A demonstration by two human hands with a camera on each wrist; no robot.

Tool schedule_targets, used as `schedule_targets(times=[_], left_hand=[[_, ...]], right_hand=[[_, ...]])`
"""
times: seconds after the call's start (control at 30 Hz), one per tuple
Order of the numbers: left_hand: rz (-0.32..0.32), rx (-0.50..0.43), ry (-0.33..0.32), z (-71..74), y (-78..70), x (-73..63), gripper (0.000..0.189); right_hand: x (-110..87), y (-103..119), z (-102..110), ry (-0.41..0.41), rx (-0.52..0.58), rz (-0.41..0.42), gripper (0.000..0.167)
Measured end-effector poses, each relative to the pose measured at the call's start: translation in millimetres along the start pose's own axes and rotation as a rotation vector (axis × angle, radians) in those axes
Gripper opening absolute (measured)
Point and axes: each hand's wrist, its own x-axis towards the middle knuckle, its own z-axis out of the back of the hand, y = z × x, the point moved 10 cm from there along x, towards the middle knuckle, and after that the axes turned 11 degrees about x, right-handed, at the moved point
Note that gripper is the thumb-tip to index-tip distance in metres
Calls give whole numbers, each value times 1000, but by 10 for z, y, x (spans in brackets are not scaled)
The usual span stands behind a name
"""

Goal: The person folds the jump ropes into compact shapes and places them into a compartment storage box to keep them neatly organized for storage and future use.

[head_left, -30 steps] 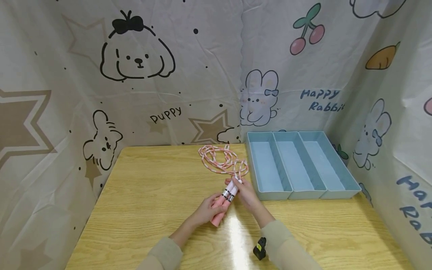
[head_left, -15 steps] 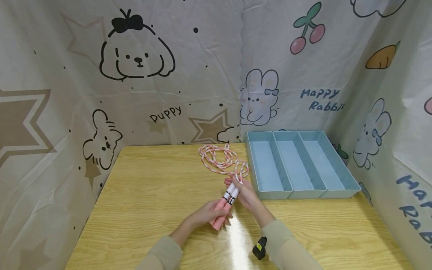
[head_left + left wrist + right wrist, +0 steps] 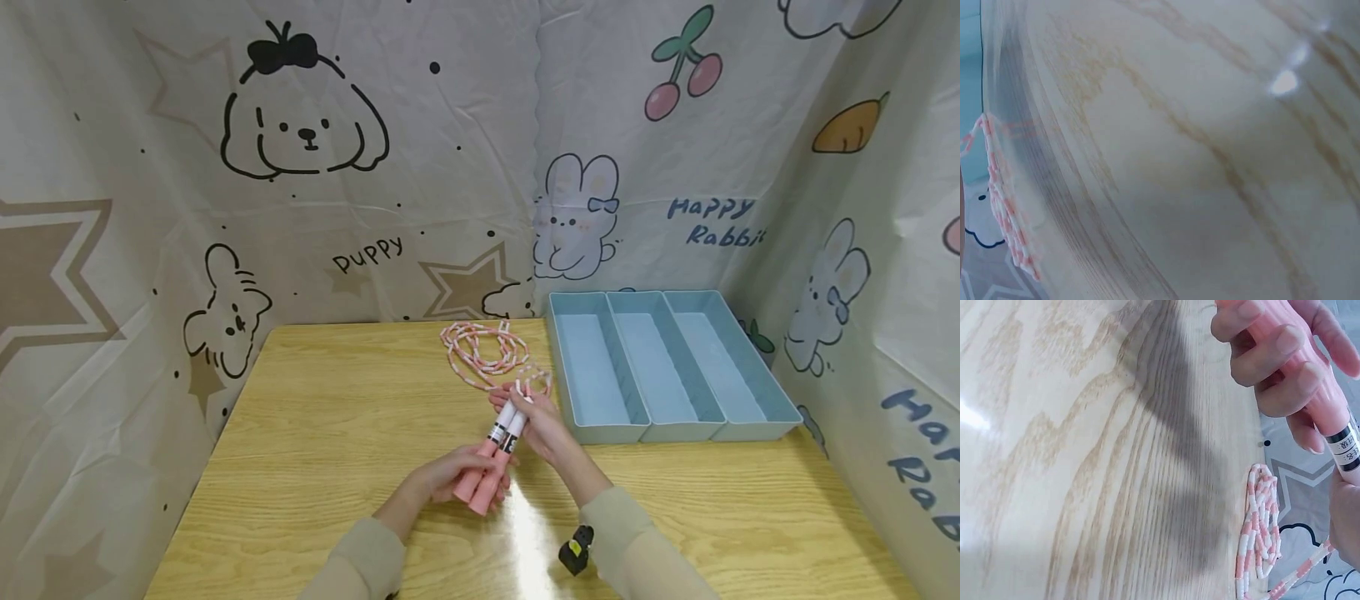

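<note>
A pink-and-white beaded jump rope (image 3: 471, 358) lies partly coiled near the table's back edge, its two handles (image 3: 487, 479) side by side, slanted and held above the wood. My left hand (image 3: 450, 473) grips their pink lower ends. In the right wrist view its fingers (image 3: 1263, 362) curl round a pink handle grip (image 3: 1330, 403) with a black-and-white label. Up at the white ends, where the cord leaves the handles, my right hand (image 3: 547, 429) holds them with the thumb on top. The left wrist view shows mostly tabletop, with the beaded cord (image 3: 1002, 212) at its left side.
A light blue tray (image 3: 647, 433) with three long compartments stands at the back right of the wooden table (image 3: 337, 400). Near the right sleeve is a small black object (image 3: 575, 552) with a yellow mark. A printed curtain (image 3: 450, 192) hangs behind and along both sides.
The handles have shifted slightly down and left, and more of their pink ends shows beyond my left hand. My right hand has moved a little left; the cord loop beside it has been drawn closer.
</note>
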Motion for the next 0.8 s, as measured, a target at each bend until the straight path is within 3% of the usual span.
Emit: schedule_targets(times=[0.13,0.23,0.57,0.8], left_hand=[[-21,-51,118,-124,-108,-49,48],[-31,-73,148,-162,-152,-66,43],[44,-114,117,-195,-114,-36,22],[6,-78,63,-199,-209,-54,18]], right_hand=[[-9,-13,-49,20,26,-30,39],[-12,-23,-73,33,42,-51,40],[-26,-5,-158,93,31,-64,41],[-12,9,-157,105,-1,-47,33]])
